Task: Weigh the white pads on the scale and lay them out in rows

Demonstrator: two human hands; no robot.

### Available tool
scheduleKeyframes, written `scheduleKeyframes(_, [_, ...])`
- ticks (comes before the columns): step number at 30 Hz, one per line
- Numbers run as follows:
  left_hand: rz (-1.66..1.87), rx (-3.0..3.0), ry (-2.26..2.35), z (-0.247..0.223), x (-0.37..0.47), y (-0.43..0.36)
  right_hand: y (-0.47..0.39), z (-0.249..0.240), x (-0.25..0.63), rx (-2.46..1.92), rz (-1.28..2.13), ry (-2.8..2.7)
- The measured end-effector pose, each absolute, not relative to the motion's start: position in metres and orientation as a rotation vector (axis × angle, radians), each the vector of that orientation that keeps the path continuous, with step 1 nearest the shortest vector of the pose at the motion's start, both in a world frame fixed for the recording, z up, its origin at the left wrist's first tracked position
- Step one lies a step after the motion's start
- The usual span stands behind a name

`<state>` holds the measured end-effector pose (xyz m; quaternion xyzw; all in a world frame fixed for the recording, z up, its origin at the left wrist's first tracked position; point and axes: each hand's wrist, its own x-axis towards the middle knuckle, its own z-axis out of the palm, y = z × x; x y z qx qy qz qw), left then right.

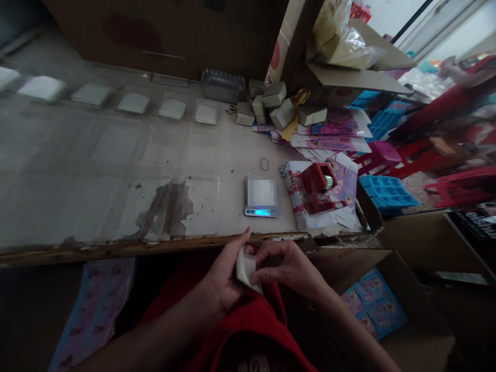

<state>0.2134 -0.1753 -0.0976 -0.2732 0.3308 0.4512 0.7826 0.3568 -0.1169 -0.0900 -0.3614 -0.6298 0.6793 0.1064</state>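
My left hand (228,274) is closed around a small, thin stack of white slips (245,267) just in front of the table edge. The fingers of my right hand (277,263) pinch the near right side of the same stack. Straight ahead of both hands, a small digital scale (261,212) with a lit blue display sits on the table; its upper part is pixelated, so I cannot tell what lies on it. Beyond the scale lies a loose rubber band (264,164).
White square stacks (171,109) stand in a row along the back of the worn table (209,196). At right are white bundles (274,95), a red tape dispenser (318,178) on a packet, and blue trays (387,191). An open carton (418,315) holds printed packs below.
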Motion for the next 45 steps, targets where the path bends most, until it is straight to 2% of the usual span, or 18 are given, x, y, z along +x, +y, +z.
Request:
scheduleKeyframes(7, [0.995,-0.626,0.696,-0.095,0.213,-0.173,-0.117,-0.096,0.357,-1.142,1.944,-1.810])
scheduleKeyframes(12, [1.035,-0.628,0.609,-0.094,0.213,-0.171,-0.110,-0.101,0.359,-1.246,2.050,-1.415])
scheduleKeyframes(14, [1.058,-0.615,0.589,-0.095,0.212,-0.170,-0.099,-0.100,0.363,-1.292,1.989,-1.300])
scheduleKeyframes(17, [1.091,-0.620,0.622,-0.099,0.210,-0.170,-0.075,-0.095,0.367,-1.333,1.630,-1.296])
scheduleKeyframes(20, [1.058,-0.641,0.627,-0.099,0.207,-0.170,-0.051,-0.093,0.361,-1.300,0.948,-1.496])
scheduleKeyframes(23, [1.024,-0.658,0.673,-0.095,0.203,-0.169,-0.033,-0.102,0.348,-1.087,0.341,-1.970])
scheduleKeyframes(26, [1.048,-0.683,0.713,-0.090,0.200,-0.167,-0.027,-0.118,0.338,-0.868,0.064,-2.454])
scheduleKeyframes(31, [1.035,-0.714,0.737,-0.091,0.198,-0.168,-0.028,-0.131,0.339,-0.934,0.049,-2.635])
scheduleKeyframes(38, [1.028,-0.696,0.752,-0.090,0.204,-0.175,-0.029,-0.119,0.357,-1.104,0.150,-2.446])
scheduleKeyframes(45, [0.877,-0.685,0.738,-0.095,0.211,-0.191,-0.029,-0.098,0.367,-1.049,0.196,-2.348])
